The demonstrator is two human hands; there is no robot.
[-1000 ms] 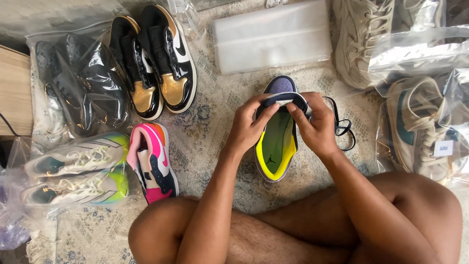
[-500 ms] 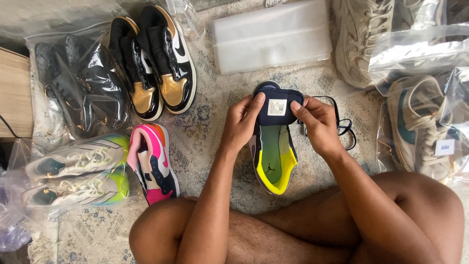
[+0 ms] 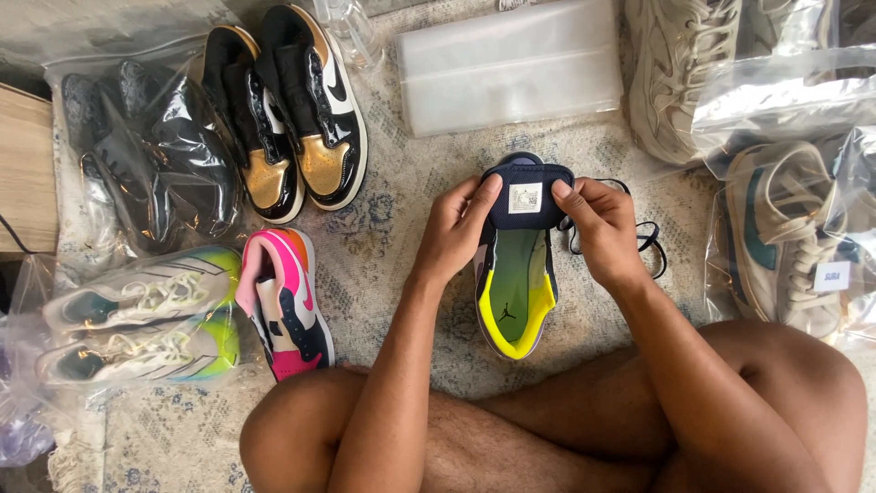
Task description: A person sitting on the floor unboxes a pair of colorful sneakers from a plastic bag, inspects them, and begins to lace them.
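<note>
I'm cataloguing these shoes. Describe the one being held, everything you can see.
The shoe lies on the patterned rug, heel toward the person. Dark navy upper, neon yellow lining, green insole. Its padded tongue is pulled back, showing a small pale label. The left hand and right hand pinch the tongue; loose black laces trail right.

Patterned rug [image 3: 392, 237] underlies all items. Left of the fingers: 1 pink, black and white sneaker [image 3: 285, 303] lying on the rug; beyond it, 2 white and green sneakers [image 3: 137, 324] sealed in a clear bag. Up and left of the fingers: 2 black, white and gold sneakers [image 3: 287, 110] side by side, unbagged, with a bagged pair of black shoes [image 3: 146, 155] just beside them. Above the fingers: flat stack of clear plastic bags [image 3: 511, 64]. Right of the fingers: bagged beige and teal sneakers [image 3: 785, 237]; above these, a beige sneaker [image 3: 675, 73].
</note>
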